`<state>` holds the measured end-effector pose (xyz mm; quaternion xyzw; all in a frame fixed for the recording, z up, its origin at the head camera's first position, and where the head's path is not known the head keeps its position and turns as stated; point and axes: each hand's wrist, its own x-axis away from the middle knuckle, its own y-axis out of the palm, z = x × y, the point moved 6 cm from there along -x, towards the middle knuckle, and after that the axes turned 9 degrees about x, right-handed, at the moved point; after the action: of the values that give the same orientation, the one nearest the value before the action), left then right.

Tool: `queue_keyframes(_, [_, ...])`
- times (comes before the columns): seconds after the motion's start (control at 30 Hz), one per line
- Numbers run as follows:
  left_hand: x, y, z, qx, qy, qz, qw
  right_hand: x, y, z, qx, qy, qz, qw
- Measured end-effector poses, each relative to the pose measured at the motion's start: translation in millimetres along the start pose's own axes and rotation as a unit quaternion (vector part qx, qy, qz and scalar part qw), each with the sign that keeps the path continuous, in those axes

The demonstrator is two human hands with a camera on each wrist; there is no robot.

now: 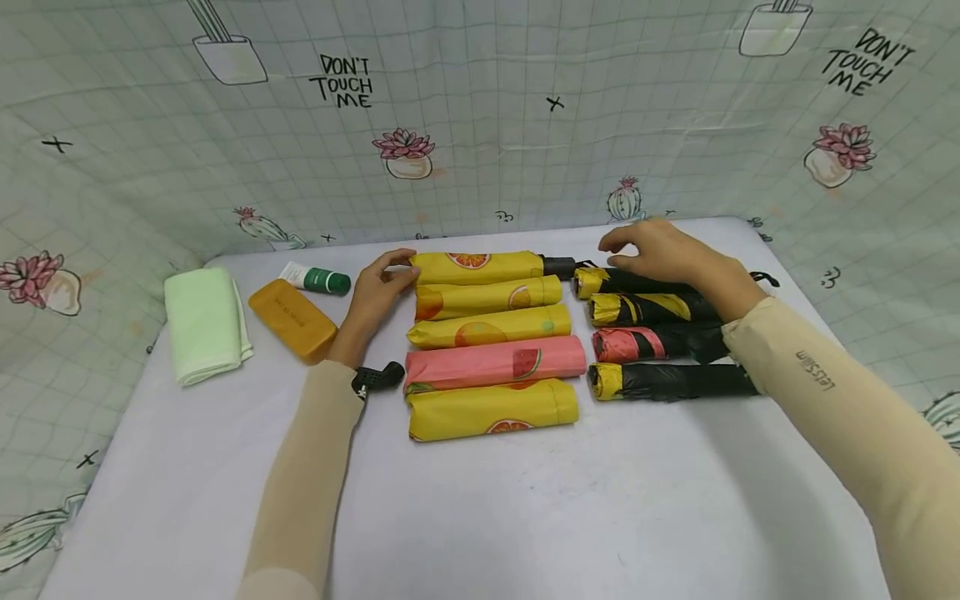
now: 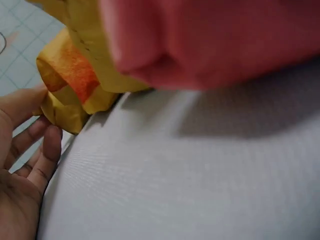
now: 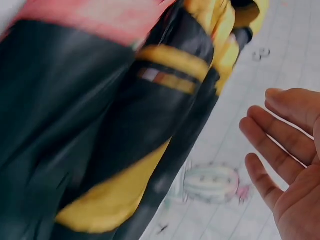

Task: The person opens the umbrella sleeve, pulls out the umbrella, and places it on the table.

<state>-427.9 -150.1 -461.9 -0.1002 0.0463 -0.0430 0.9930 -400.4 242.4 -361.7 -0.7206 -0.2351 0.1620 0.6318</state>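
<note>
At the back of the table lies a yellow umbrella sleeve [image 1: 480,268] printed with orange slices; a black umbrella end [image 1: 558,267] sticks out on its right. My left hand [image 1: 378,287] pinches this sleeve's left end [image 2: 65,112] between thumb and fingers. My right hand [image 1: 660,252] hovers over the rearmost black-and-yellow folded umbrella [image 1: 645,281], its fingers spread and loosely bent, holding nothing. In the right wrist view that hand [image 3: 295,160] is apart from the umbrellas. More sleeves lie in front: yellow ones [image 1: 491,412] and a pink one [image 1: 465,364] with a watermelon print.
Below my right forearm lie more folded umbrellas, including a black-and-pink one [image 1: 652,342] and a black-and-yellow one [image 1: 682,381]. On the left are a folded pale green cloth [image 1: 204,325], an orange-brown bar [image 1: 292,319] and a white-green tube [image 1: 318,279]. Patterned cloth [image 1: 480,108] hangs behind.
</note>
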Motion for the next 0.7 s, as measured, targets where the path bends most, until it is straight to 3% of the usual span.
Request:
queue_keyframes(0.4, [4.4, -4.6, 0.4, 0.013, 0.019, 0.033, 0.9992, -44, 27, -21, -0.039, 0.005, -0.031, 0.999])
queue_keyframes(0.7, [6.7, -8.8, -2.7, 0.004, 0.028, 0.040, 0.9988, -60, 43, -30, -0.009, 0.013, -0.040, 0.999])
